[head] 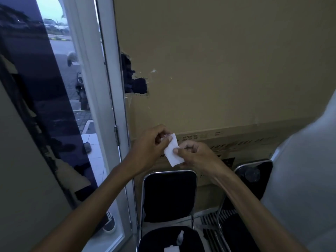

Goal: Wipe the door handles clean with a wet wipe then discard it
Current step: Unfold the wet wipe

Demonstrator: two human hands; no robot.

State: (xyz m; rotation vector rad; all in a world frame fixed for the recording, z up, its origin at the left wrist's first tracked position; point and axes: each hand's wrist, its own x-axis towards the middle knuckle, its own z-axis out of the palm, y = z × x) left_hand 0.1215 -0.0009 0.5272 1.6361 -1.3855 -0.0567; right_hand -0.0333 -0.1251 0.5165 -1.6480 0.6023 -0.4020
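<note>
White wet wipe (172, 151) between both hands

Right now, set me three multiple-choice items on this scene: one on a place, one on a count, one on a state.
1. Where is the white wipe?
A. On the chair seat
B. Held in the air between both hands
C. On the floor

2. How many black chair backs with chrome frames show?
A. Two
B. Four
C. None

3. What state is the wall in beside the door frame?
A. Intact
B. Broken open with a dark hole
C. Covered by a poster

Answers: 1 B, the left hand and right hand each pinch it; 2 A, one chair back and a second; 3 B, a ragged hole shows.
</note>
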